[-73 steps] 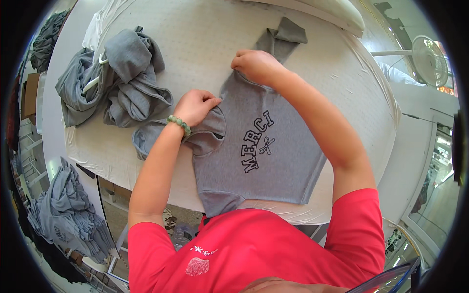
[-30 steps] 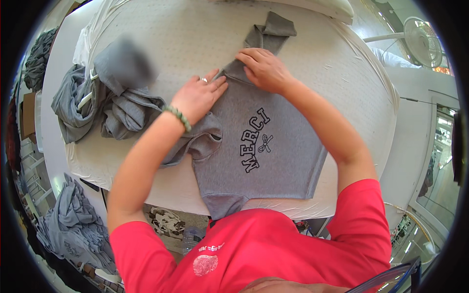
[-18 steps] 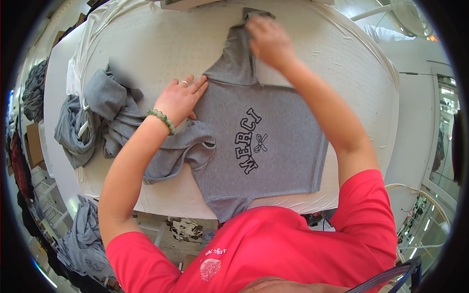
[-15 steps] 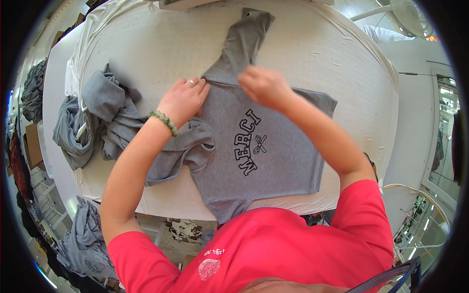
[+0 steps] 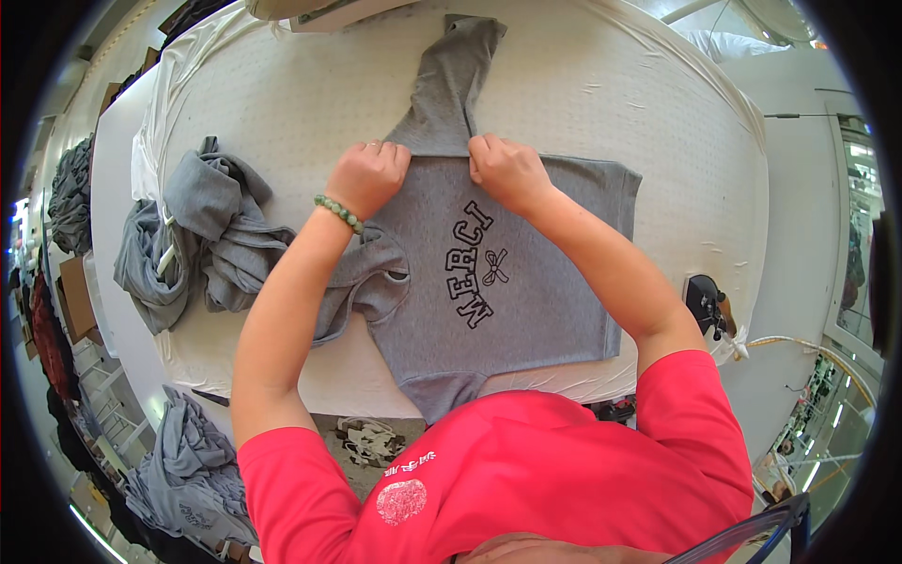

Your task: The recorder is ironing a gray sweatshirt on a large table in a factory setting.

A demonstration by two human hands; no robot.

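A grey hooded sweatshirt point(image 5: 554, 282) with dark outlined lettering and a bow on its front lies spread over the white cloth-covered table point(image 5: 601, 103). Its hood side faces left, its hem faces right, and one sleeve stretches to the far side. My left hand point(image 5: 368, 177) has its fingers closed on the garment where that sleeve meets the body. A short way to the right, my right hand point(image 5: 510, 172) pinches the far edge at the other side of the sleeve's base. The near sleeve runs partly under my red shirt.
More grey garments point(image 5: 211, 226) lie bunched on the table's left. A dark tool with a brown handle, probably an iron point(image 5: 707, 303), stands at the right edge near a hose point(image 5: 808, 346). Below left is another grey heap point(image 5: 183, 470). A pale machine part point(image 5: 348, 13) borders the far edge.
My right hand has come down onto the sweatshirt's far edge and closed on it. My left hand has shifted slightly, its fingers now curled on the fabric. The iron-like tool has come into view.
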